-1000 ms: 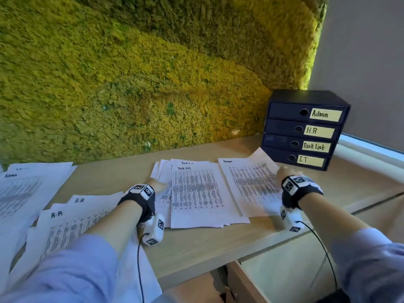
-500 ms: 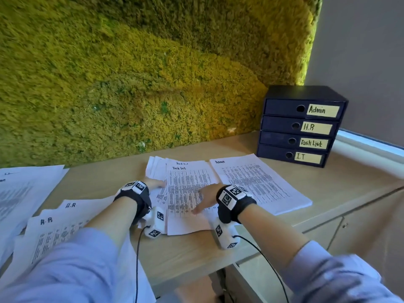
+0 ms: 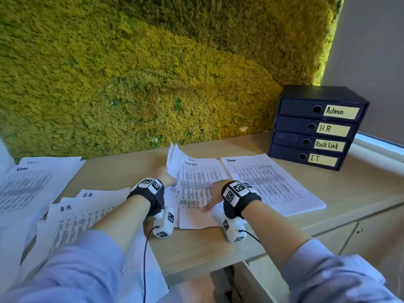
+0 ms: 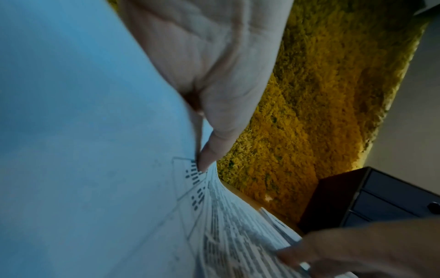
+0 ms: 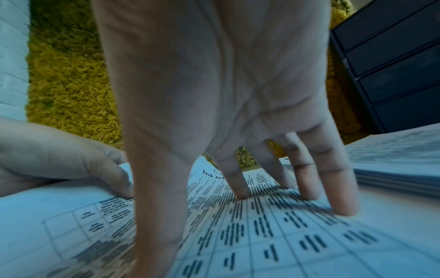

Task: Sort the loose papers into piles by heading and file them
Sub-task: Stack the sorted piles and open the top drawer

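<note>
A Task List pile (image 3: 197, 189) lies mid-desk, with an Admin pile (image 3: 270, 184) to its right. My left hand (image 3: 168, 178) pinches the pile's left edge, thumb (image 4: 213, 148) on the print, and the far left corner of several sheets (image 3: 172, 155) curls up. My right hand (image 3: 214, 193) lies flat on the pile with straight fingers (image 5: 307, 186) pressing the top sheet (image 5: 273, 235). An H.R pile (image 3: 87, 213) sits under my left forearm. The dark drawer unit (image 3: 306, 125) is labelled Admin, H.R, Task List and I.T, with its drawers closed.
Another Admin pile (image 3: 30, 186) is spread at the far left. A moss wall (image 3: 153, 73) backs the desk (image 3: 218, 248). The drawer unit stands in the right back corner by a grey wall. Cabinet fronts (image 3: 328, 243) sit below the desk edge.
My right hand left the Admin pile and moved left onto the Task List pile. My left hand has lifted the pile's left edge, so its far corner now curls up.
</note>
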A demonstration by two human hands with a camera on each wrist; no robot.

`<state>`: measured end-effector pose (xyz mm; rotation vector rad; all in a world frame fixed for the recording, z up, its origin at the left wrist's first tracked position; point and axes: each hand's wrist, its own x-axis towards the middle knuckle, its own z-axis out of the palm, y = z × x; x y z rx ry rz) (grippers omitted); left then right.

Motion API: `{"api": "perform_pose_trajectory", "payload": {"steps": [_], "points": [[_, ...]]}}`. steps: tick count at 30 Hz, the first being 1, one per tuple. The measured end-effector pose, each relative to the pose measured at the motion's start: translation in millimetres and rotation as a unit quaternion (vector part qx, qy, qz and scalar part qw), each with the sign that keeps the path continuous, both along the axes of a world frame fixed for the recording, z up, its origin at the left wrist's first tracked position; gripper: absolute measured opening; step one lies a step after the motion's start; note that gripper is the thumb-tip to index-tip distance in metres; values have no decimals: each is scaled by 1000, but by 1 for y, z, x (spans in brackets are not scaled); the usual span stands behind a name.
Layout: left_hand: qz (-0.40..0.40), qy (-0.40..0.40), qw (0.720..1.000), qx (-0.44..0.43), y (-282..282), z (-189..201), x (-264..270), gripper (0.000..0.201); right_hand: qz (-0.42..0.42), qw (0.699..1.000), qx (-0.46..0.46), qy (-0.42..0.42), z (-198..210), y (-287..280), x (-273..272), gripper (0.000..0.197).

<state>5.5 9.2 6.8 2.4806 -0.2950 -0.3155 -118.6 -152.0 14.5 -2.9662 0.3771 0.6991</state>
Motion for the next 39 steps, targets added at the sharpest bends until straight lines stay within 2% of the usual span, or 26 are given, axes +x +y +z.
{"api": "perform_pose_trajectory", "payload": {"steps": [3,5,6,7,8,9,10,11,12,14,15,16,17,18,21,23,28,30,33,35,37,39], "points": [[-52,-7,996,-66,-1,2,-7,67,-8,1000,-10,-8,8,3,7,89],[-79,9,990,-113,-2,6,-15,59,-21,1000,-6,-18,15,7,6,88],[-85,44,985,-146,-1,11,-22,53,-29,999,13,-29,18,8,6,86],[-92,86,978,-169,0,14,-27,51,-43,996,59,-46,19,9,8,87],[-96,121,974,-169,2,17,-34,52,-62,987,132,-62,18,8,10,96],[-107,142,971,-159,4,22,-42,50,-81,966,230,-82,16,10,11,108],[-113,145,971,-151,5,24,-47,48,-98,932,333,-104,14,11,10,115],[-113,145,971,-155,6,26,-50,49,-120,888,424,-126,9,11,8,114],[-107,158,969,-159,6,28,-55,51,-148,843,496,-144,1,10,8,103],[-133,161,970,-125,5,28,-67,51,-216,729,625,-179,-12,4,5,74],[-156,154,971,-96,2,27,-71,52,-252,669,673,-188,-19,0,5,72],[-172,149,971,-67,-2,25,-73,55,-271,629,704,-190,-26,-6,6,81],[-197,136,970,-48,-6,25,-76,57,-277,603,724,-190,-32,-9,7,88],[-211,131,968,-32,-8,24,-78,59,-275,593,732,-190,-34,-11,7,89],[-225,125,966,-40,-10,23,-77,72,-271,593,731,-203,-40,-13,10,57],[-220,109,968,-49,-6,24,-74,77,-272,595,723,-221,-43,-13,12,48],[-221,108,968,-57,2,21,-74,71,-264,571,748,-214,-52,-19,14,10],[-248,112,961,-57,0,19,-79,69,-257,560,757,-220,-52,-18,12,13],[-272,93,954,-85,-6,22,-90,62,-264,512,782,-236,-53,-18,7,23],[-232,97,957,-141,-6,23,-88,55,-260,481,802,-241,-58,-23,4,36],[-136,137,955,-224,6,25,-80,50,-301,449,806,-240,-66,-27,4,56],[-28,192,931,-309,23,15,-61,59,-330,427,805,-248,-75,-34,9,68]]}}
